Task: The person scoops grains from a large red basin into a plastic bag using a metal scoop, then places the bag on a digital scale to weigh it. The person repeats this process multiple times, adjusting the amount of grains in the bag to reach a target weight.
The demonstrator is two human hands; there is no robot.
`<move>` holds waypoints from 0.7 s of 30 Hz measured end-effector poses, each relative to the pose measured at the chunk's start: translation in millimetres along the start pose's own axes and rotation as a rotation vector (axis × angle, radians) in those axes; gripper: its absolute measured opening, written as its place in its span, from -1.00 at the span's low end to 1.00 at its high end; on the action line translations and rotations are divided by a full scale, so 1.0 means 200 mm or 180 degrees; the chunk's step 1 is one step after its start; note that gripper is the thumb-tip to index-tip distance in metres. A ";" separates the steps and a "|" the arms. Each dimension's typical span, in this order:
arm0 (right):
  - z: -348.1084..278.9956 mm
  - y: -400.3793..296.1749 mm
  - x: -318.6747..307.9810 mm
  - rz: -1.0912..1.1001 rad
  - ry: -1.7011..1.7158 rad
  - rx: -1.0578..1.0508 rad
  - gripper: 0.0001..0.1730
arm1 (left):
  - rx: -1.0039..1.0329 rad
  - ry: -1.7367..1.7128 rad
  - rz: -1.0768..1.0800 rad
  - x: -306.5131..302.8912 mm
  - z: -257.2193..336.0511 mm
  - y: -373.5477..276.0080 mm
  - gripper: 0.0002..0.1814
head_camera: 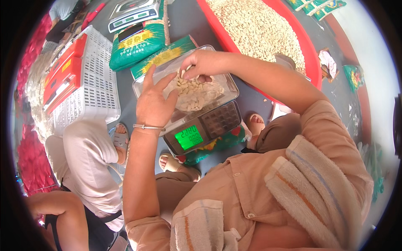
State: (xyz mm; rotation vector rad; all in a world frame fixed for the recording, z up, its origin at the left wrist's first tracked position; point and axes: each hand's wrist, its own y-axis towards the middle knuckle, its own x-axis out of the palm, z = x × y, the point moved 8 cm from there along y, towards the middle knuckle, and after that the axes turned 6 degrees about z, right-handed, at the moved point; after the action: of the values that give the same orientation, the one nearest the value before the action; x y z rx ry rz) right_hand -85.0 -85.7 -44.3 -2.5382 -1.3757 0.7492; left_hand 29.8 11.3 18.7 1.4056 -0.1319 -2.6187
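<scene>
A digital scale (188, 138) with a lit green display stands before me, its metal tray (234, 89) holding a clear plastic bag (216, 91) of pale, flat beans (190, 88). Over the tray's far part, my right hand (201, 66) pinches a few beans between thumb and fingers, above the bag. My left hand (157, 97) is at the tray's left side, fingers spread, beside the bag's edge; whether it touches the plastic cannot be told. Nothing shows in its grasp.
A red tub (314, 62) heaped with beans lies ahead right. Green printed sacks (138, 47) and a second scale (135, 15) are ahead left. A white plastic basket (100, 100) holds red packaging (67, 72). Another person's knee (88, 141) and arm are close on the left.
</scene>
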 end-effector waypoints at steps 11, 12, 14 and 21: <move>0.35 -0.75 -1.01 0.1306 -0.0105 0.0514 -0.61 | 0.0952 -0.0188 0.0683 -0.09 0.15 -0.05 -0.61; 0.41 -0.79 -1.04 0.1225 -0.0667 0.0903 -0.58 | 0.0868 -0.0335 0.0679 -0.10 0.14 -0.04 -0.63; 0.49 -0.89 -1.13 0.1050 -0.1812 0.1668 -0.51 | 0.0774 -0.0510 0.0675 -0.09 0.12 -0.04 -0.65; 0.23 -0.74 -0.98 0.1972 -0.2338 -0.0108 -0.68 | 0.1189 -0.0235 0.0429 0.00 0.17 -0.04 -0.67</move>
State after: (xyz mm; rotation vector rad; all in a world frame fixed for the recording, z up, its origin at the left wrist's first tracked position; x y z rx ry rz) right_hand -306.8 -167.4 38.8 -2.8575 -0.6663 1.9163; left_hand 1.4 19.4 36.6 1.3438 -0.7322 -2.6258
